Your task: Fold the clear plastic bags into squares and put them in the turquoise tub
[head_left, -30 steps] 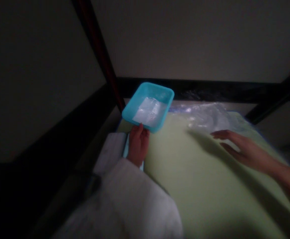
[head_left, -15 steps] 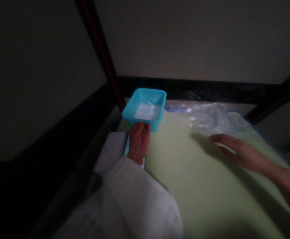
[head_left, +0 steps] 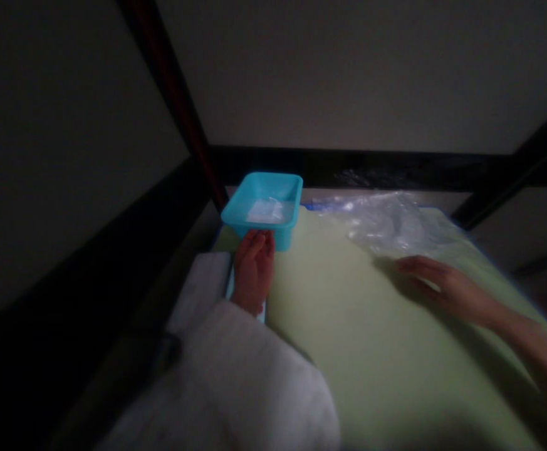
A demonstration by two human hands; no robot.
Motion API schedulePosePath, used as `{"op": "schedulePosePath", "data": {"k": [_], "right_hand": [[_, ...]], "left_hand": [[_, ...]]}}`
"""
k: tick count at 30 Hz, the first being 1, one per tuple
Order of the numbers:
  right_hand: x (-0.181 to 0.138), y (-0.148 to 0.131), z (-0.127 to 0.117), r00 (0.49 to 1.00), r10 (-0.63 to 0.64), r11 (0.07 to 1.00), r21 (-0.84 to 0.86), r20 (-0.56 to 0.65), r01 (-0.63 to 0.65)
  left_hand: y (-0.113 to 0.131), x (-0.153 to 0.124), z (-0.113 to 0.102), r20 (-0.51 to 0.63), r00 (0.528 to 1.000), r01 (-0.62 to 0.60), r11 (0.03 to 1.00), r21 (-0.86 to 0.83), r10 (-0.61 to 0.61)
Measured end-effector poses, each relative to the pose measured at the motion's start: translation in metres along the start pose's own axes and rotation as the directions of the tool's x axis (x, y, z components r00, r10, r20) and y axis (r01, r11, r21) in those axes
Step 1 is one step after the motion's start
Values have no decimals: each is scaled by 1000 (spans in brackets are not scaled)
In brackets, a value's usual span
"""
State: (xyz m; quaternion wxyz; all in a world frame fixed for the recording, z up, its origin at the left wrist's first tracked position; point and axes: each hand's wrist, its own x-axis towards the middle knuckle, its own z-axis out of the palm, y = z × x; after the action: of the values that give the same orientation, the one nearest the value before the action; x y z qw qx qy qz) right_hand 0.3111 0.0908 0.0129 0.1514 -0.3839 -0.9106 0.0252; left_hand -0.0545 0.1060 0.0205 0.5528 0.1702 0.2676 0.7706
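A turquoise basket (head_left: 280,237) stands near the far left corner of the pale green tabletop (head_left: 339,326). A whitish, clear-looking packet (head_left: 266,211) lies inside it. At the basket's front wall is my left hand (head_left: 254,269), fingers drawn together and bent upward; whatever they pinch, if anything, is too dim to make out. Beneath that wrist shows part of a light blue flat thing (head_left: 229,285). My right hand (head_left: 433,282) hovers low over the right side of the table, fingers loosely curved, thumb apart, holding nothing. Just beyond it lies a crumpled clear plastic bag (head_left: 390,222).
A pale grey block-like thing (head_left: 200,285) sits along the left edge, beside my light sleeve (head_left: 254,376). Behind the table runs a dark rail (head_left: 371,168) before a grey wall. A dark red post (head_left: 179,94) rises at the back left.
The view has shifted slightly, so the basket and bag appear a little further left. Both hands stay in nearly the same places over the table.
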Motion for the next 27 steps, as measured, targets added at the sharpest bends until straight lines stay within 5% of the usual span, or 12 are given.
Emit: {"op": "schedulePosePath", "data": {"k": [7, 10, 12, 16, 20, 27], "right_hand": [[-9, 4, 7, 986, 110, 989, -80, -127, -121], [0, 0, 10, 983, 112, 986, -103, -147, -128], [8, -2, 13, 988, 96, 986, -123, -122, -111], [23, -7, 25, 996, 69, 968, -236, -61, -82], [34, -6, 32, 997, 66, 955, -288, -44, -76], [56, 1, 10, 968, 112, 986, -97, -225, -137]], "left_hand": [[-15, -24, 5, -122, 992, -20, 981, 193, 44], [-33, -50, 8, -43, 999, -13, 953, 302, 27], [-45, -70, 12, 138, 990, -65, 863, 502, -6], [-60, -105, 14, 314, 918, 4, 796, 605, -243], [-63, -118, 11, 388, 830, 35, 732, 681, -400], [-59, -113, 9, 395, 815, 21, 704, 710, -423]]}}
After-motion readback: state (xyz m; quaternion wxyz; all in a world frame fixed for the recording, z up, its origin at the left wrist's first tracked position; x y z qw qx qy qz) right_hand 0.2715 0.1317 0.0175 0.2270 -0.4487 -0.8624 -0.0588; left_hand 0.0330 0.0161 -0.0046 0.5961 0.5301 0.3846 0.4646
